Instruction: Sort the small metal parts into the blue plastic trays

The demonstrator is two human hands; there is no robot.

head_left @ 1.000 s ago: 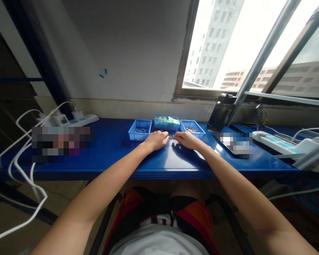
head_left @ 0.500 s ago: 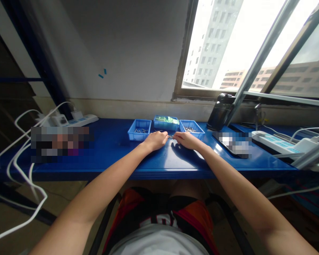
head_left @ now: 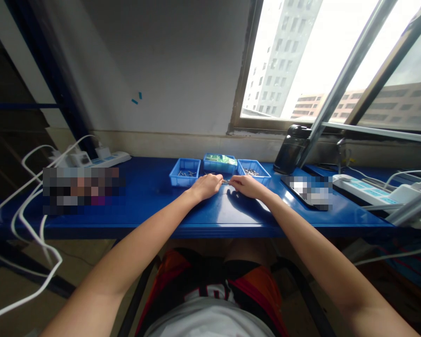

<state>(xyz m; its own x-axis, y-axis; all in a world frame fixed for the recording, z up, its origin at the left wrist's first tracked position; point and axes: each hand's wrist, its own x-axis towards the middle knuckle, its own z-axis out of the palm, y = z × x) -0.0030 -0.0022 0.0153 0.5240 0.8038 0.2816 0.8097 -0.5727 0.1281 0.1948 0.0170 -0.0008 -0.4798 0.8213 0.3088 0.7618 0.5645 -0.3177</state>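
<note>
My left hand (head_left: 206, 185) and my right hand (head_left: 247, 185) rest on the blue table (head_left: 154, 206), their fingertips meeting over a small metal part (head_left: 226, 181). Both hands have their fingers curled in a pinch around it. Just beyond them stand three small blue trays: a left tray (head_left: 185, 171) with a few metal pieces, a middle tray (head_left: 220, 163) with green packets, and a right tray (head_left: 253, 170) with several metal pieces. The part itself is too small to name.
A white power strip (head_left: 105, 159) with trailing white cables lies at the back left. A black device (head_left: 292, 149) stands by the window sill on the right, with another power strip (head_left: 366, 191) and a metal frame pole beside it.
</note>
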